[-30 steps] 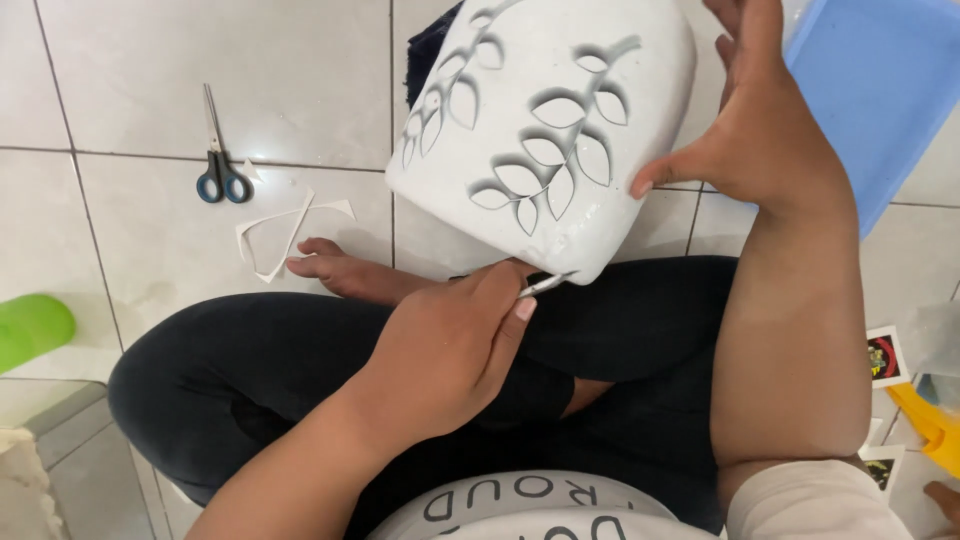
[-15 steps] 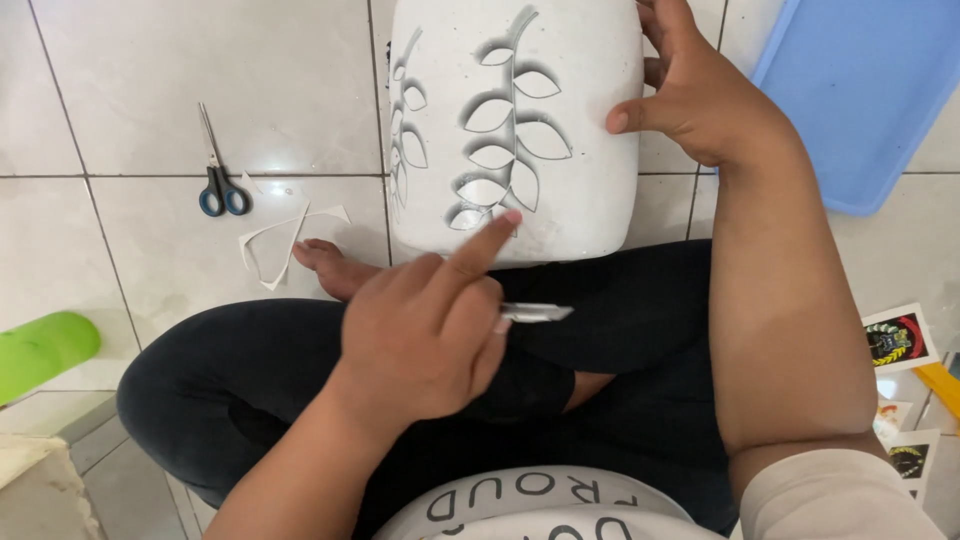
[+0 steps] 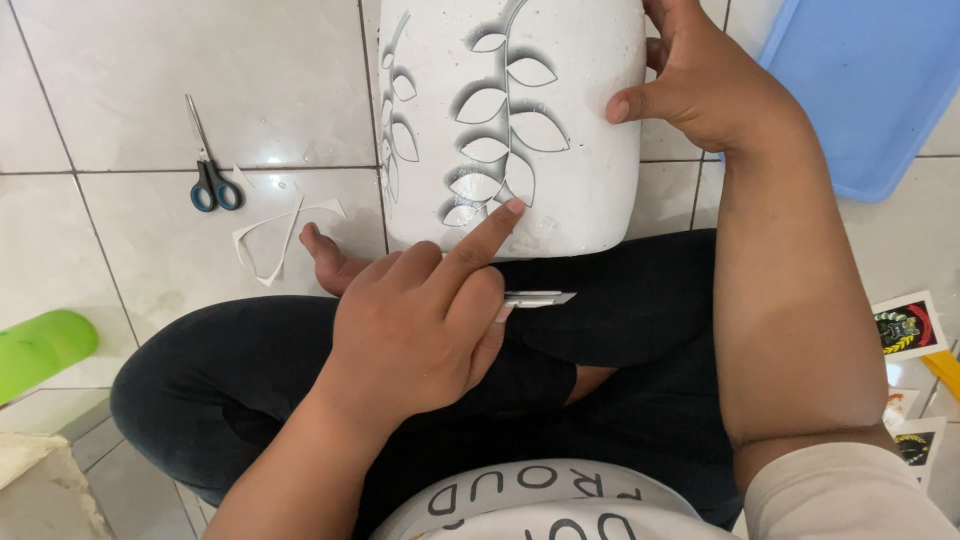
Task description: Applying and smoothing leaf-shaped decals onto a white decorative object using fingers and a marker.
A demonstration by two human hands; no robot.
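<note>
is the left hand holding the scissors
No, the scissors lie on the floor tiles apart from the left hand, which grips a small cutter.

The white foam block point(image 3: 560, 120) runs off the top edge. The right hand point(image 3: 710, 90) loses its fingers behind it. The left hand point(image 3: 420, 330) covers most of the small knife point(image 3: 540, 298). The blue tray point(image 3: 870, 90) is cropped at the right.
</note>
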